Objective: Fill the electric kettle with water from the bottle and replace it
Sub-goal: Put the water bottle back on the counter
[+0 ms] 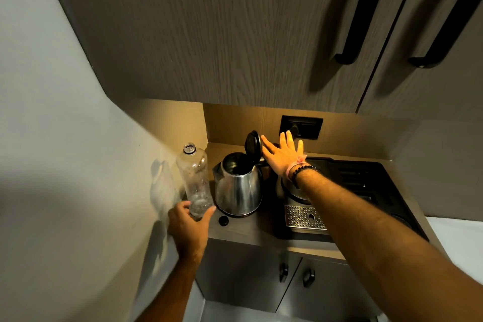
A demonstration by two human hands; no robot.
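Head view, looking down at a small counter (243,232) tucked under a cupboard. Shows the kettle (239,188) standing on the counter, shiny and steel, with its lid (253,145) tipped up and its mouth wide open for pouring. Cannot tell from here how much water sits inside.

Grips the bottle (194,178) near its bottom with the left hand (187,227), fingers curled round the clear plastic. Holds it upright, leaning a little, just beside the kettle on the left, mouth up so nothing spills. Looks almost empty, with only drops on the inside, so probably poured out already. Has no cap on. Finds a small black cap (223,220) lying on the counter just in front of the kettle, likely parked there so both hands stay free.

Stretches the right hand (283,155) out behind the kettle, flat and open, fingers spread, holding nothing. Puts one fingertip just beside the raised lid; hard to say whether touching. Probably means to push the lid down.

Shows something round and silver (292,189) under the right wrist, on a black machine (366,185). Might be the stand for the kettle, but too hidden to tell. Shows a wall socket (311,127) just past the fingers.

Calls next for shutting the lid gently and putting the kettle back in its place. Could knock the light bottle over if done in a rush.
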